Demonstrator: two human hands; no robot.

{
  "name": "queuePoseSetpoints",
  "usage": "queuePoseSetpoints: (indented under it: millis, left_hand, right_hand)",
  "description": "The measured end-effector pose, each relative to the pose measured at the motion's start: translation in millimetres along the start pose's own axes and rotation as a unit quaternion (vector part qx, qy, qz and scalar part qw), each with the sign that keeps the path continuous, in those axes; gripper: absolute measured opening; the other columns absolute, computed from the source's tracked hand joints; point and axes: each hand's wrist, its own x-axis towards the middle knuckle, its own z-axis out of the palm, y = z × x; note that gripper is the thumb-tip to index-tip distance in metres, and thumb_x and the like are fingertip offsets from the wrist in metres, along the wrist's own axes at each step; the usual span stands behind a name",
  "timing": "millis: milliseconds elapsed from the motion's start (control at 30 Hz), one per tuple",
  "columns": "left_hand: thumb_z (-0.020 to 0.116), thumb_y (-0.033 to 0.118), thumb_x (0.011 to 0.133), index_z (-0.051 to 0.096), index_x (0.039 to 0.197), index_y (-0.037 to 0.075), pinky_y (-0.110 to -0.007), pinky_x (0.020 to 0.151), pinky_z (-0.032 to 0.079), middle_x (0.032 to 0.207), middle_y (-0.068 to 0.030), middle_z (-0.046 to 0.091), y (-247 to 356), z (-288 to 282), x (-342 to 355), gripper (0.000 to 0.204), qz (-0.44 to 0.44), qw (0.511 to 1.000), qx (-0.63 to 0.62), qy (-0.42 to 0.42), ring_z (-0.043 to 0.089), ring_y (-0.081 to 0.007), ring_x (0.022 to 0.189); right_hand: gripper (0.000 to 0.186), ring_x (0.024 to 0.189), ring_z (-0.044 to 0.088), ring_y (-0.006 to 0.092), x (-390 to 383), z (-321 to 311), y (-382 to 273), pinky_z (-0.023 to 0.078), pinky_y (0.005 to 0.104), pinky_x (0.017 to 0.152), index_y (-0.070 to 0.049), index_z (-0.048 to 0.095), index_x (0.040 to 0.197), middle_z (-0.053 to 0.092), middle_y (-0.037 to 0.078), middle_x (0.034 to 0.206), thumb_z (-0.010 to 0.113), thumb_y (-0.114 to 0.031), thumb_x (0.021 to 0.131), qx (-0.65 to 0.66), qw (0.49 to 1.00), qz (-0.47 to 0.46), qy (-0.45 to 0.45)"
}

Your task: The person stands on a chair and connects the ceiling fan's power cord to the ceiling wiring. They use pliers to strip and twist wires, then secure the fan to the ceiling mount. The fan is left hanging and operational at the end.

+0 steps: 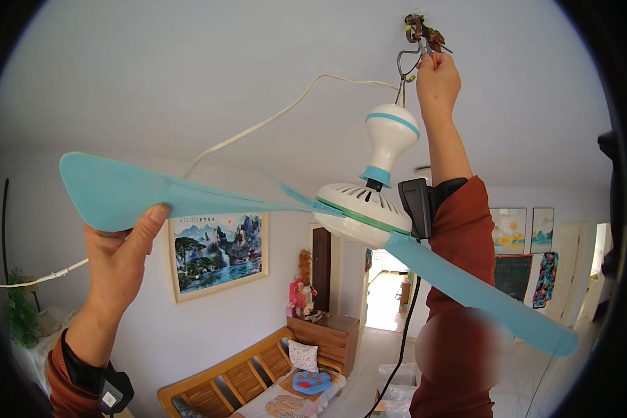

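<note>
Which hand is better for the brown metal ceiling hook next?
Probably the right hand: it's up just below the hook, holding an orange-handled metal tool. The left hand, lower, grips a light-blue fan blade.

Fingers of the left hand (122, 258) disappear behind the lower edge of a turquoise fan blade (136, 191), which also masks part of a white cord (258, 124); the right hand (439, 82) covers most of an orange-handled tool (435, 61), too small to identify; a round blur veils the right sleeve (470, 219); the motor housing (362, 209) conceals the root of a far blade (294, 194); the frame's lower edge crops a wooden sofa (219, 369).
</note>
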Motion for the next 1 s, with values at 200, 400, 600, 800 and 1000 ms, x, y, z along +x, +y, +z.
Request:
queuePoseSetpoints:
  millis: [200,400,600,800,1000]
  left_hand:
    - [0.064,0.018,0.086,0.058,0.079,0.006,-0.019,0.043,0.031,0.061,0.0024,0.05,2,-4,2,0.015,0.005,1.0,0.015,-0.01,0.039,-0.0039,0.049]
    - [0.065,0.019,0.086,0.058,0.077,0.006,-0.019,0.042,0.03,0.059,0.0025,0.049,7,-1,3,0.017,0.012,1.0,0.027,0.002,0.039,-0.004,0.048]
    - [0.065,0.021,0.086,0.058,0.077,0.007,-0.019,0.042,0.03,0.059,0.0026,0.048,16,4,5,0.019,0.007,1.0,0.029,0.006,0.039,-0.0043,0.048]
    - [0.065,0.022,0.086,0.058,0.078,0.007,-0.019,0.042,0.03,0.06,0.0032,0.049,25,7,0,0.018,-0.003,0.999,0.047,0.014,0.039,-0.0039,0.048]
    - [0.067,0.014,0.084,0.06,0.082,0.005,-0.019,0.044,0.032,0.067,0.0031,0.054,24,9,-4,0.011,0.015,0.999,0.034,-0.002,0.042,-0.0034,0.051]
  right_hand:
    - [0.019,0.077,0.062,0.0283,1,0,-1,0.048,0.0396,0.068,-0.005,0.059,0.093,0.065,0.011,0.081,0.055,-0.022,0.085,-0.026,1.0,-0.002,-0.002]
    - [0.018,0.071,0.06,0.0239,1,3,3,0.046,0.0367,0.066,-0.004,0.059,0.09,0.063,0.008,0.076,0.054,-0.021,0.086,-0.022,0.999,-0.029,0.018]
    - [0.013,0.068,0.053,0.017,0,14,10,0.043,0.0318,0.066,-0.003,0.054,0.085,0.059,0.005,0.075,0.052,-0.016,0.087,0.226,0.972,0.062,0.011]
    - [0.011,0.069,0.049,0.0148,2,25,15,0.041,0.03,0.066,-0.003,0.052,0.092,0.055,0.003,0.077,0.051,-0.014,0.089,0.356,0.928,0.108,0.023]
    - [0.015,0.073,0.059,0.0269,4,9,17,0.045,0.0386,0.065,-0.006,0.05,0.097,0.062,0.007,0.082,0.05,-0.018,0.089,-0.052,0.992,-0.082,0.077]
